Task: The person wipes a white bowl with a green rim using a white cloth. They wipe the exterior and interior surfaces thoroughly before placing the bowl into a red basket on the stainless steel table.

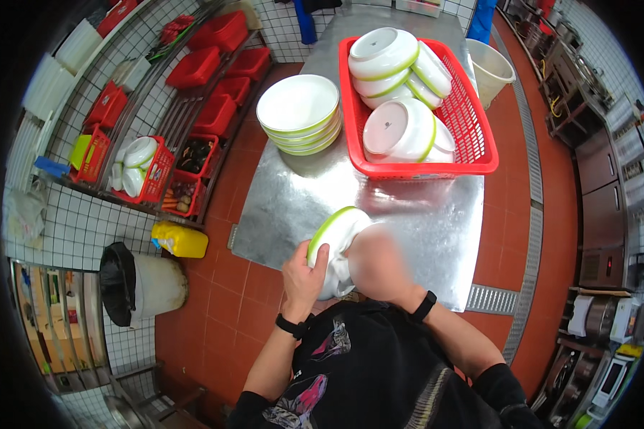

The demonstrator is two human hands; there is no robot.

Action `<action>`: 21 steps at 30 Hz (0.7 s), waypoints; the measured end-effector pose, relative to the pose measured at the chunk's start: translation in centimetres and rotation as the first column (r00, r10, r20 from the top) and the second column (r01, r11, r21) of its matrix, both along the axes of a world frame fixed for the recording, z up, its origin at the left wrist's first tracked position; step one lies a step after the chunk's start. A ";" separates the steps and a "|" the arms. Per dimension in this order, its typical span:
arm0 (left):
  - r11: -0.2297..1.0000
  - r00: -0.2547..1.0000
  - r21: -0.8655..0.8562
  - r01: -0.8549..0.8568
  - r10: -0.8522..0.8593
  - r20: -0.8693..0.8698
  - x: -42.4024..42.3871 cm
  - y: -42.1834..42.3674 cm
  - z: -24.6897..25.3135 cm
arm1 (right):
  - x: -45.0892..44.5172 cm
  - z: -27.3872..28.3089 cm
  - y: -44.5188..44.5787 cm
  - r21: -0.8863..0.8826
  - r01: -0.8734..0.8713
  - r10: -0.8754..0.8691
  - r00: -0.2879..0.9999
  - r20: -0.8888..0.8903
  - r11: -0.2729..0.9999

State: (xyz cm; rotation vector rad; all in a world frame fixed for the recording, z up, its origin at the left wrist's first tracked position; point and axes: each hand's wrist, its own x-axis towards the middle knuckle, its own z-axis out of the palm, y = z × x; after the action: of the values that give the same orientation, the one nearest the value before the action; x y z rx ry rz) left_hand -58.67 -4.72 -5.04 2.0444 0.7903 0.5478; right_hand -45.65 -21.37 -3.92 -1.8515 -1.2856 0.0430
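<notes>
My left hand [307, 271] grips the green rim of a white bowl [335, 238], tilted on its side near the front edge of the steel table [284, 214]. At the bowl, my right hand [381, 263] presses what looks like a white cloth [342, 268]; a blur covers much of this hand and hides its fingers. A stack of white bowls with green rims [299, 104] stands upright at the back left of the table. To its right, a red plastic basket [424, 170] holds several similar bowls, some upside down and some on their sides.
A metal rack [177, 115] with red baskets stands at the left. Below it are a yellow jug [180, 239] and a bin with a black liner [158, 284]. A whitish bucket [491, 67] is on the floor beyond the table's right side. Steel cabinets [595, 161] line the right.
</notes>
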 end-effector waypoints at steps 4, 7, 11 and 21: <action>1.000 0.999 0.018 -0.007 0.007 0.032 -0.2 -0.4 -0.3 | 2.1 -4.1 -0.2 -0.030 0.190 -0.193 0.970 -0.145 0.981; 1.000 0.996 0.015 -0.019 0.018 0.093 -0.6 -0.6 -0.4 | 3.5 -7.1 -1.2 -0.144 0.220 -0.251 0.934 -0.253 0.965; 0.998 0.999 0.064 0.023 -0.025 0.034 -1.3 -0.4 -1.1 | 3.6 -9.9 -2.6 -0.255 0.204 -0.292 0.880 -0.374 0.945; 1.000 1.000 0.018 0.026 -0.026 0.017 -1.0 -0.7 -0.4 | 2.1 -0.4 -0.2 -0.044 0.164 -0.169 0.957 -0.236 0.986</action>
State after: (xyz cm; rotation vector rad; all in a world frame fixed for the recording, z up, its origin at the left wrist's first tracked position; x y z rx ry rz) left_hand -59.70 -5.38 -5.39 2.0608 0.7502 0.5595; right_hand -43.55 -21.59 -4.35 -1.9044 -0.9649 0.1861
